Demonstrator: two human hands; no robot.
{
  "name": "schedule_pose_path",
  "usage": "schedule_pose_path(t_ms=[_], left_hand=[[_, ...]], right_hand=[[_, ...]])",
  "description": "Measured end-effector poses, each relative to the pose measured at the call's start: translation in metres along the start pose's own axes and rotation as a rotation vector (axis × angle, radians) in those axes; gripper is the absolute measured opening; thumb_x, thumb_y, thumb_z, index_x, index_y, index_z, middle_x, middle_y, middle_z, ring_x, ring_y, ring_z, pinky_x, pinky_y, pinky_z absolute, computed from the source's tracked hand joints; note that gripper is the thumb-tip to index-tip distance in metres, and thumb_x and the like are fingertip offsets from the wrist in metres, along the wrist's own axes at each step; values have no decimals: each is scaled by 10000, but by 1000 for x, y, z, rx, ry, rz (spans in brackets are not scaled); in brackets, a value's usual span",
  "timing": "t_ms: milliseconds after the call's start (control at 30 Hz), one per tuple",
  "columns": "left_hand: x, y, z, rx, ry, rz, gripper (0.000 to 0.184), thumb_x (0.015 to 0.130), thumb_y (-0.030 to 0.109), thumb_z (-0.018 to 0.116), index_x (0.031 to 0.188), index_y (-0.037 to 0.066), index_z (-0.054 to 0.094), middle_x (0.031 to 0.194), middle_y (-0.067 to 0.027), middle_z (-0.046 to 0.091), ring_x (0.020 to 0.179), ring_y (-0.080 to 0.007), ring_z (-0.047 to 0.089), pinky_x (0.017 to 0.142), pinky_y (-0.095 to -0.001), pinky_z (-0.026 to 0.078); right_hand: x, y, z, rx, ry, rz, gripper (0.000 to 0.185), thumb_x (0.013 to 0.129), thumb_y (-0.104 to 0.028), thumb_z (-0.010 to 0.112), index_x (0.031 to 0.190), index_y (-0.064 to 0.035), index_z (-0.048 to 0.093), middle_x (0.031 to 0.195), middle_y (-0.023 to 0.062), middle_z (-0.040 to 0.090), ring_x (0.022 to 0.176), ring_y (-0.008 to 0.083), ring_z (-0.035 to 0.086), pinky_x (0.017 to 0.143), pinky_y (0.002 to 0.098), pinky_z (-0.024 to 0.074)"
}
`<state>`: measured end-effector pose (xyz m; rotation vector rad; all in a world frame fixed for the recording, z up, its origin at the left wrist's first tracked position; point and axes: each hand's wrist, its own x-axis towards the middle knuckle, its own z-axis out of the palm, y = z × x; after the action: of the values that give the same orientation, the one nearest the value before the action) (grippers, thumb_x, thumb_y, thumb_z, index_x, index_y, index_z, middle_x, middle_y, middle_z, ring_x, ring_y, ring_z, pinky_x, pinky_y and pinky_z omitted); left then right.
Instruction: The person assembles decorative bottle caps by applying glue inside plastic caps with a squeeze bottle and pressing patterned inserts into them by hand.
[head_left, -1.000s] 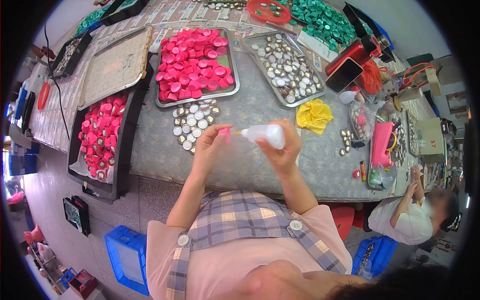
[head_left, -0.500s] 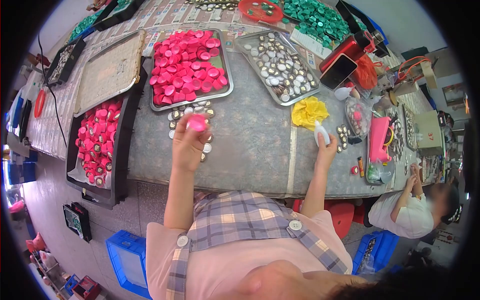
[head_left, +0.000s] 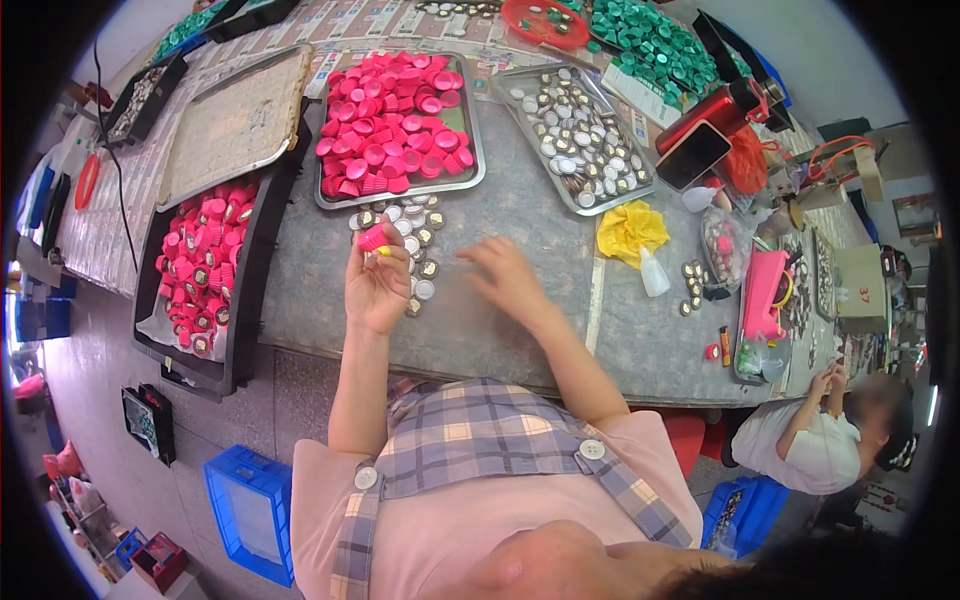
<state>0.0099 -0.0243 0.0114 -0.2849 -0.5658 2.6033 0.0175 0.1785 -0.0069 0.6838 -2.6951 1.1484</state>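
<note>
My left hand (head_left: pixel 378 285) is closed on a pink bottle cap (head_left: pixel 373 239), held up over the table with a small yellow spot at its lower edge. Below and beside it lie several round metal-and-white discs (head_left: pixel 425 290) in a loose patch. My right hand (head_left: pixel 503 278) is over the table to the right of the discs, slightly blurred, its fingers spread with nothing visible in them. A white squeeze bottle (head_left: pixel 653 273) rests against a crumpled yellow cloth (head_left: pixel 632 232), apart from my hands.
A metal tray of pink caps (head_left: pixel 472 180) lies ahead, and another tray of discs (head_left: pixel 590 208) is to its right. At left stands a black crate of pink caps (head_left: pixel 240 330). A phone (head_left: pixel 694 155) leans on a red flask (head_left: pixel 710 115). A person (head_left: pixel 800 440) sits at right.
My right hand has let go of the white squeeze bottle beside the yellow cloth and moved left towards the discs. My left hand still holds the pink cap, now turned differently.
</note>
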Motion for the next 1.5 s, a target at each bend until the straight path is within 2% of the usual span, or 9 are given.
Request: schedule_pose_path(t_ms=[133, 267, 333, 367, 433, 567, 733, 933, 1500], left_hand=[[-7, 3, 2, 200, 3, 88, 358, 867, 228, 463, 1146, 4, 439, 1018, -109, 517, 778, -145, 488, 675, -220, 475], [-10, 4, -4, 350, 42, 158, 359, 871, 250, 457, 1159, 36, 439, 1068, -118, 509, 806, -161, 516, 697, -238, 486], [-9, -3, -8, 638, 123, 252, 357, 865, 228, 473, 1173, 52, 428, 1109, -146, 503, 787, -160, 560, 701, -257, 500], [-10, -8, -8, 637, 122, 254, 357, 865, 228, 473, 1173, 52, 428, 1109, -146, 503, 787, -160, 560, 701, -257, 500], [-10, -20, -8, 801, 101, 227, 375, 854, 204, 494, 1191, 61, 411, 1121, -146, 502, 791, -157, 575, 703, -270, 507], [-4, -34, -11, 987, 95, 115, 431, 806, 187, 571, 1195, 70, 426, 1119, -94, 518, 874, -148, 553, 783, -293, 467], [-3, -52, -13, 1065, 92, 95, 429, 780, 129, 600, 1177, 65, 449, 1062, -50, 542, 922, -131, 534, 805, -290, 452], [-2, -52, -19, 1032, 31, 25, 429, 768, 129, 609, 1164, 57, 461, 996, -25, 558, 870, -121, 554, 757, -269, 472], [-4, -57, -14, 1073, 49, 62, 360, 795, 56, 541, 1151, 67, 484, 960, -34, 573, 822, -131, 571, 718, -279, 489]], right_hand=[[17, -11, 28, -73, -95, 1, 287, 642, -173, 653, 906, -84, 586, 813, 75, 507, 838, 255, 465, 751, 342, 376], [16, -9, 29, -72, -63, -22, 287, 639, -187, 662, 897, -87, 589, 796, 73, 502, 825, 256, 462, 742, 348, 375], [13, -9, 20, -41, 41, 4, 290, 629, -207, 689, 876, -94, 586, 751, 55, 487, 791, 228, 474, 711, 322, 382], [11, -10, 13, -41, 39, 2, 290, 629, -207, 689, 876, -94, 586, 751, 55, 487, 791, 228, 474, 711, 322, 382], [9, -26, -13, 246, 229, 203, 278, 629, -216, 699, 859, -90, 607, 721, 47, 494, 730, 205, 483, 669, 302, 382], [5, -51, -46, 351, 303, 189, 270, 626, -211, 708, 849, -87, 623, 706, 39, 496, 694, 187, 480, 637, 289, 377], [0, -64, -50, 152, 286, 95, 276, 613, -193, 712, 852, -84, 626, 712, 37, 498, 712, 192, 470, 625, 300, 374], [-2, -65, -48, 39, 316, 36, 274, 617, -211, 702, 836, -72, 613, 737, 39, 506, 724, 211, 466, 650, 314, 362], [-6, -65, -49, 3, 299, 38, 274, 630, -204, 694, 861, -83, 611, 729, 29, 503, 725, 205, 463, 656, 316, 348]])
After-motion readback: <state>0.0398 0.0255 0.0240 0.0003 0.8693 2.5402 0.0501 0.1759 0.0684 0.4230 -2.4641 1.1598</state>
